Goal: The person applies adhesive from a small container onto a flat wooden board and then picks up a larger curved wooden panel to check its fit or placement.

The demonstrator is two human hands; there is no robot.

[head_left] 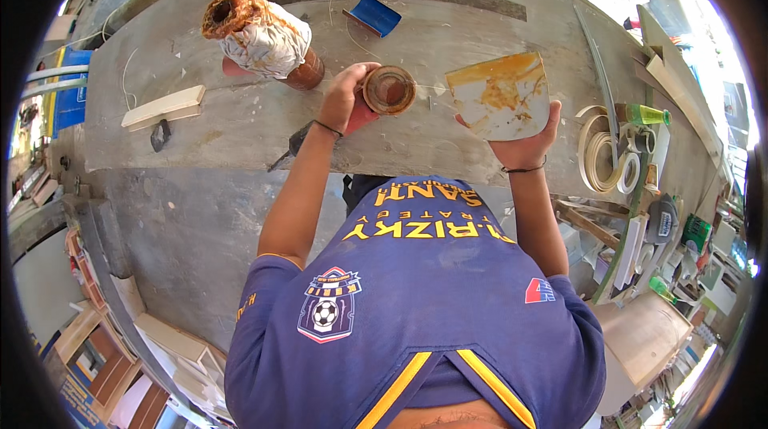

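My left hand (346,99) is closed around a round open container (390,91), its rim crusted with brown residue. Part of a red surface shows under it, beside my fingers. In my right hand (534,139) is a pale flat panel (502,101) with rounded near corners, smeared with amber-brown stains; my thumb lies along its right edge and most of my fingers are hidden beneath. Left of the container, a brown bottle (304,73) wrapped in crumpled white material leans outward, its top thick with orange-brown crust.
A curved blue piece (374,15) lies at the back of the grey worktable (432,21). Pale wooden strips (164,107) and a small dark lump (161,135) sit at left. To the right are rolls of edging strip (602,159) and a green bottle (646,115).
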